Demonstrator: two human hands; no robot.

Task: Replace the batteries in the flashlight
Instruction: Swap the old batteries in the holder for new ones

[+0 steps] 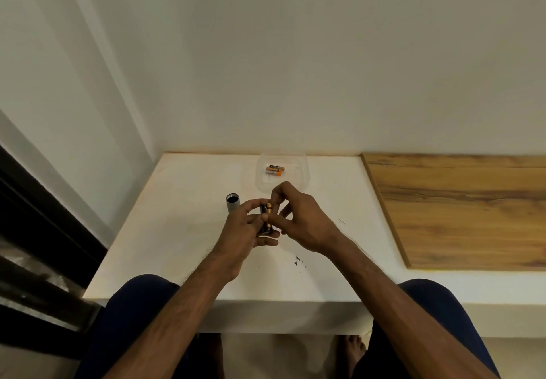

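Note:
My left hand (246, 232) grips a black battery holder (263, 221) over the white table (183, 230). A copper-and-black battery (269, 211) sits against the holder, and my right hand (298, 219) pinches it with thumb and forefinger. The grey flashlight body (232, 202) stands upright on the table just left of my left hand, its open end up. Two more batteries (274, 170) lie in a clear plastic tray (298, 177) behind my hands.
A wooden board (461, 210) covers the counter to the right. The wall runs right behind the table. A dark window frame (38, 230) is on the left. My knees and a bare foot show below the table's front edge.

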